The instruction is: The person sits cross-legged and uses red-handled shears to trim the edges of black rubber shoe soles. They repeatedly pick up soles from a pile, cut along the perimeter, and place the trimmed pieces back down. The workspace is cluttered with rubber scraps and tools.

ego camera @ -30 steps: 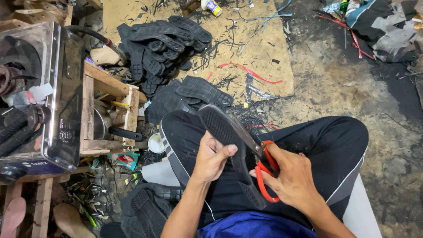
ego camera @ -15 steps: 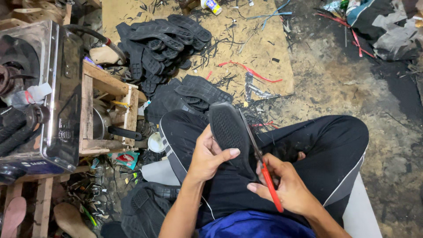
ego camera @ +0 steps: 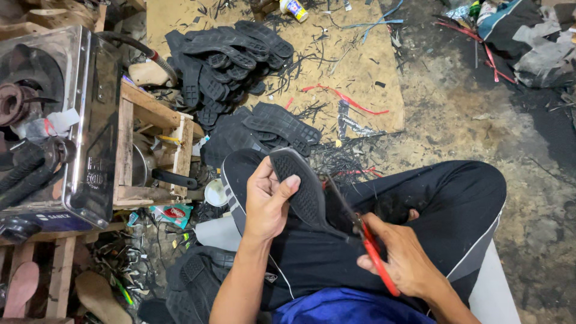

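The person sits with legs in black trousers (ego camera: 456, 204) folded, and the work lies over the lap. The left hand (ego camera: 267, 201) holds a black rubber shoe sole (ego camera: 303, 189) – the thumb lies on its patterned face and the other fingers (ego camera: 264, 174) are closed around its left edge, so the sole is clamped and stands tilted, with the rounded end pointing away from the body. The right hand (ego camera: 402, 261) grips a pair of scissors with red handles (ego camera: 375, 255); its fingers are wrapped tight on the handles. The dark blades go up and to the left along the right edge of the sole and touch it – I cannot tell if the blades are parted.

On the floor in front of the knees lies a pile of black soles (ego camera: 231, 57), partly on a brown board (ego camera: 360, 66) that is covered with thin black trimmings. One more group of soles (ego camera: 273, 129) lies just beside the left knee. At the left stands a metal machine (ego camera: 78, 126), and near it a wooden crate (ego camera: 153, 150) with a dark pan inside. A small white cup (ego camera: 215, 193) sits on the floor near the crate.
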